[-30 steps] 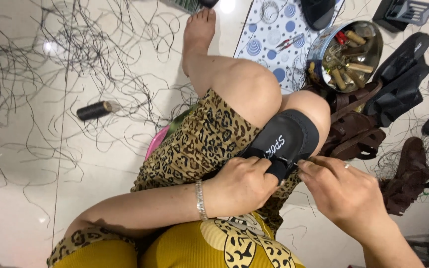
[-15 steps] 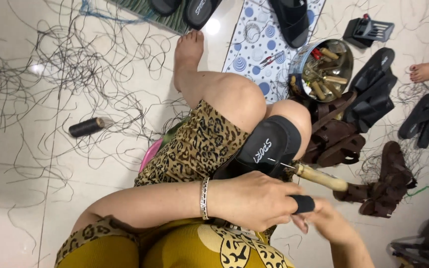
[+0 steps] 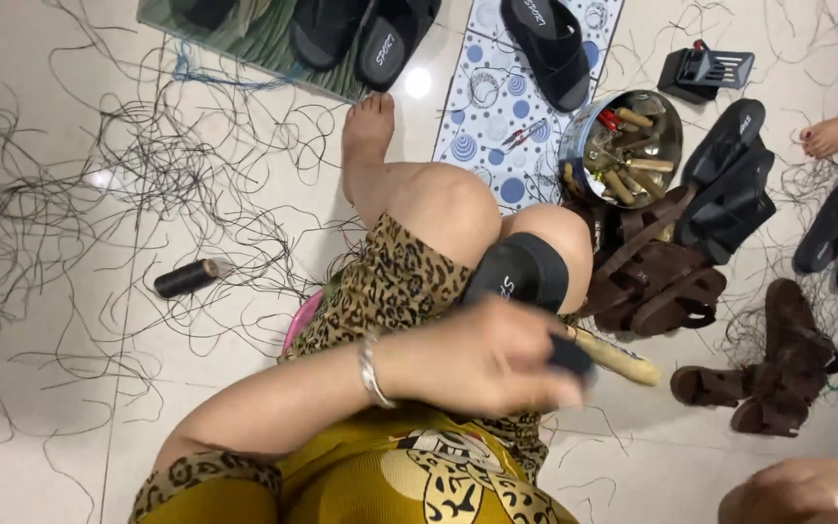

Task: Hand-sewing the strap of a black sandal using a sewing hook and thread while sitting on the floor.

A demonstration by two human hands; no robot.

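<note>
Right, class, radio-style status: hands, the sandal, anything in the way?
Left hand gripping black sandal on the knee, wooden-handled tool under it. Right hand at frame edge, grip unclear. Loose black thread strewn over floor; brown sandals close by.

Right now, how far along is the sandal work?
Done, seemingly: black slides set aside on the green mat at the top; whether they are finished, I cannot tell. In hand: the left hand grips a black sandal on the knee, with a wooden-handled tool poking out beside it. The right hand is low right, apart, its grip hidden. Left: brown sandals and a black pile by the tool tin look untouched.
</note>
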